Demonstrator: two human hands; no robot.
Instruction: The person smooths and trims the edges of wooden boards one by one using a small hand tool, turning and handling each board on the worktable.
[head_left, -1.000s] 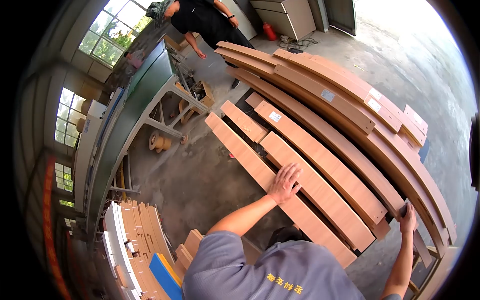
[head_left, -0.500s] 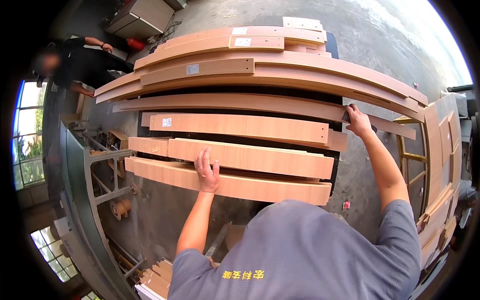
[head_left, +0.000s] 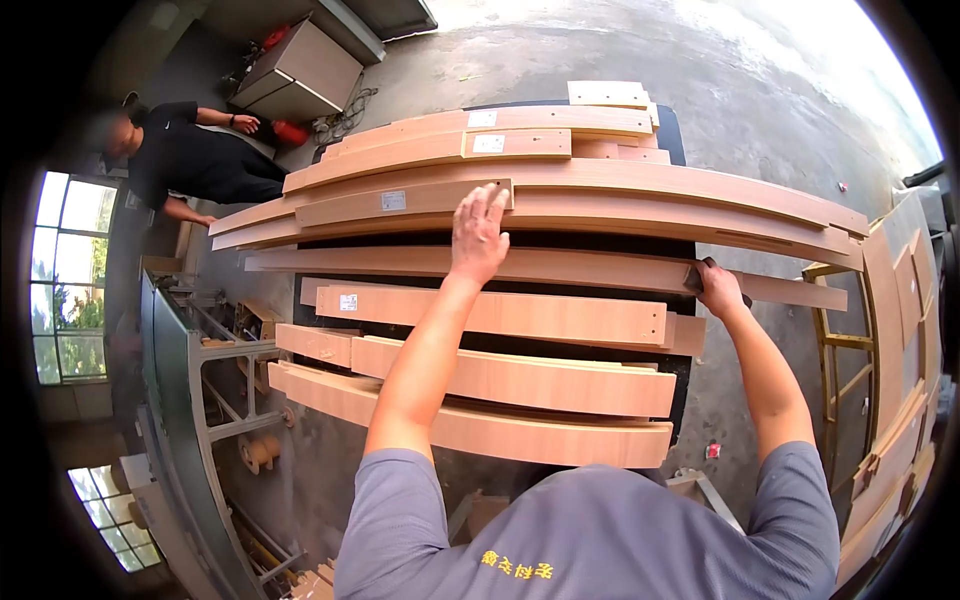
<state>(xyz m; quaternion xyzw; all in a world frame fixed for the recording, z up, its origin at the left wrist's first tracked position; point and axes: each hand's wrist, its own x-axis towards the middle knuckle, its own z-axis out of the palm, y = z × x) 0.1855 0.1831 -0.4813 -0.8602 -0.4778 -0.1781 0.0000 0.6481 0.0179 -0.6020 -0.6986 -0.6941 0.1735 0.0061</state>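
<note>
At the far left we see a window (head_left: 72, 280), then a green-topped bench (head_left: 170, 340) with a wooden spool (head_left: 260, 453) on the floor just beside its legs. Above it a co-worker (head_left: 200, 160) in black has one hand (head_left: 205, 219) by the left tips of the stacked long boards (head_left: 640, 185); whether it touches them we cannot tell.

Those boards run left to right along the far part of a black table (head_left: 673, 140), passing its left and right edges. Nearer us, across its middle, lies the long narrow board (head_left: 590, 267), its long axis also left to right; one end points out past the left edge, the other past the right. We see it slightly bowed. Shorter boards (head_left: 520, 430) lie roughly parallel toward the near edge.

The two hands are well apart. The left hand (head_left: 478, 240) is empty, fingers loosely spread, over the right end of the short labelled board (head_left: 360, 207); contact we cannot tell. The right hand (head_left: 722, 287) is closed around a dark object (head_left: 693, 280) at the long narrow board, just beyond the table's right edge.

Farther right we see a yellow frame (head_left: 850, 341).
</note>
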